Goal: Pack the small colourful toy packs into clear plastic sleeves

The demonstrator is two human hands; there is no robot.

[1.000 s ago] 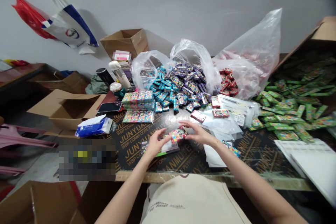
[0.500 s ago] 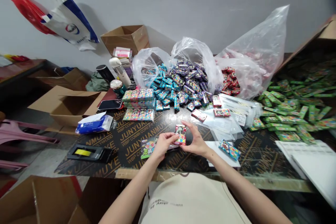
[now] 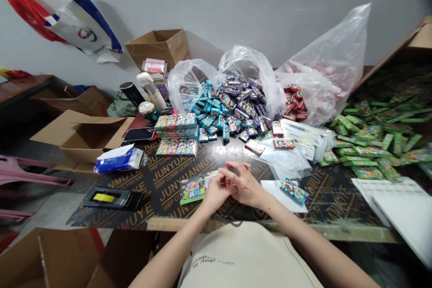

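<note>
My left hand (image 3: 213, 194) and my right hand (image 3: 243, 185) meet over the front of the dark printed table (image 3: 162, 189). Both pinch a small red packet (image 3: 225, 181), mostly hidden by my fingers. Just left of my hands lies a flat green-and-white printed card (image 3: 193, 187). A blue packet (image 3: 294, 191) rests on a white sleeve to the right of my right wrist.
Clear bags spill blue (image 3: 205, 114), purple (image 3: 241, 105) and red (image 3: 293, 101) packets at the back. Green packets (image 3: 374, 139) fill the right side. Stacked filled packs (image 3: 176, 127), clear sleeves (image 3: 290, 159), a phone (image 3: 139, 134), tissue pack (image 3: 118, 161), tape dispenser (image 3: 113, 198) and open cartons (image 3: 91, 137) surround.
The red packet, first held sideways between my fingertips, was turned upright and is now drawn in and covered by both hands, which have closed together nearer the table's front edge.
</note>
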